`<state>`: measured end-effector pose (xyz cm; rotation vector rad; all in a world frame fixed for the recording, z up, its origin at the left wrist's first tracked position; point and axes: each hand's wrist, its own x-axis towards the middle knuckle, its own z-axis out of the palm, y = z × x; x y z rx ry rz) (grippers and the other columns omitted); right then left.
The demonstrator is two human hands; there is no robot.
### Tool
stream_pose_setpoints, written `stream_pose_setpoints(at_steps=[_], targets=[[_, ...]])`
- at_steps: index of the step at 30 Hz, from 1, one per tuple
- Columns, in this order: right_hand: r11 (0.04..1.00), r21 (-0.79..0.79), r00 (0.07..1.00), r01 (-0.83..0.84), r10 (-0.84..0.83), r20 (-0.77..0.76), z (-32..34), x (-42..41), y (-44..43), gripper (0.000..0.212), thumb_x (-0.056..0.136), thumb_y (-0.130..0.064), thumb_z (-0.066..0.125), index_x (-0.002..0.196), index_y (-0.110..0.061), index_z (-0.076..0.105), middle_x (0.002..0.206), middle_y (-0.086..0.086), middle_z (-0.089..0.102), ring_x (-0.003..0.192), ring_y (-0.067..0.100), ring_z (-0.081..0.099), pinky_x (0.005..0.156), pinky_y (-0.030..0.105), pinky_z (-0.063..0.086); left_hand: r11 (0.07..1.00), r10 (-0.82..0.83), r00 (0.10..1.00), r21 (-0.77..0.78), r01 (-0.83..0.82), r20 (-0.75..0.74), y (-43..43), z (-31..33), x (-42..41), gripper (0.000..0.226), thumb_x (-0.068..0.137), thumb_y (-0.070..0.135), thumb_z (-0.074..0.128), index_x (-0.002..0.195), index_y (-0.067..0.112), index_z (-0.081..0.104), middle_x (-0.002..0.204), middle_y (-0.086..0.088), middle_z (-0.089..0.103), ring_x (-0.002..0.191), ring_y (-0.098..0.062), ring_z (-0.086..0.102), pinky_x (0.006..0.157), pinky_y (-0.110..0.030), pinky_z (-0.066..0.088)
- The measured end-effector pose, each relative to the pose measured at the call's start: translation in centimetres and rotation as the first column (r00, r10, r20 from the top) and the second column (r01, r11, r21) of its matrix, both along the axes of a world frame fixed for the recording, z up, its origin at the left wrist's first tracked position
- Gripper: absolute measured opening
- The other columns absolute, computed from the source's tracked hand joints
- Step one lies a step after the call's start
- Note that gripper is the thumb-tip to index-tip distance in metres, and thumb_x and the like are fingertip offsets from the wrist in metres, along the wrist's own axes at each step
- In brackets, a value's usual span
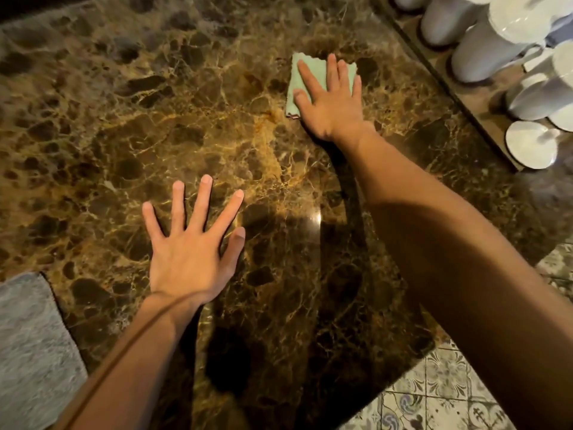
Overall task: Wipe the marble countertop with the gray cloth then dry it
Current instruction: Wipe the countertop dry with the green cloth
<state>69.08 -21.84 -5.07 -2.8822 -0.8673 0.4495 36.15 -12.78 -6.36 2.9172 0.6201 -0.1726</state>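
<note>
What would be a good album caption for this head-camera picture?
Right hand pressing a green cloth flat on the brown marble countertop, left hand spread flat nearer the camera.

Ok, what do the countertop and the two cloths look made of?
Countertop: polished brown marble or similar stone, pale veining, glossy glare. Green cloth under the right hand: soft fabric, probably microfibre, folded, wavy edge. Gray cloth at the near-left edge: fuzzy, towel-like pile.

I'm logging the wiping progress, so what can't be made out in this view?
- Green cloth: middle hidden under the right hand.
- Gray cloth: cut off by the left edge.
- White cups: cut off top right.
- Wetness on the marble countertop: indistinguishable from glare.
</note>
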Motion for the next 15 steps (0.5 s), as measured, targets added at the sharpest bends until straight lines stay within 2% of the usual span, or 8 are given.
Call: stream_pose_setpoints(at_steps=[6,10,13,15], targets=[[0.995,-0.001,0.992,-0.097,0.097,0.085,-0.4,-6.5,-4.9,0.06,0.106,-0.058,0.015,0.163,-0.043,0.006,0.173,0.016,-0.004,0.159,0.033,-0.007,0.126,0.057,-0.005,1.0,0.007,1.0,-0.008,-0.007,-0.007,-0.2,0.2,0.1,0.057,0.104,0.062,0.016,0.159,0.051,0.008,0.173,0.001,0.001,0.158,-0.038,-0.002,0.118,-0.074,0.002],[0.99,-0.043,0.989,-0.137,0.139,0.056,-0.3,-14.3,-10.5,0.06,0.106,-0.057,0.013,0.163,-0.043,0.002,0.173,0.015,-0.008,0.159,0.031,-0.01,0.127,0.057,-0.003,0.999,0.035,0.999,-0.02,-0.035,-0.025,-0.1,0.1,0.2,0.056,0.103,0.065,0.012,0.157,0.056,0.001,0.173,0.005,-0.006,0.158,-0.036,-0.006,0.119,-0.073,-0.002],[0.99,0.037,0.989,-0.138,0.136,0.049,0.2,-21.0,-15.1,0.06,0.107,-0.056,0.02,0.164,-0.038,0.015,0.172,0.019,0.004,0.159,0.035,0.0,0.126,0.06,0.004,0.998,0.04,0.998,-0.042,-0.042,-0.049,-0.2,0.4,0.3,0.056,0.102,0.067,0.008,0.156,0.059,-0.004,0.172,0.007,-0.011,0.158,-0.034,-0.011,0.119,-0.072,-0.005],[0.992,0.026,0.992,-0.127,0.126,0.031,0.3,-25.4,-17.9,0.06,0.108,-0.056,0.02,0.164,-0.039,0.01,0.172,0.019,0.001,0.159,0.035,-0.002,0.126,0.061,0.004,0.998,0.043,0.998,-0.051,-0.045,-0.048,-0.3,0.6,0.3,0.056,0.102,0.067,0.008,0.155,0.059,-0.004,0.172,0.007,-0.011,0.158,-0.034,-0.012,0.119,-0.072,-0.006]])
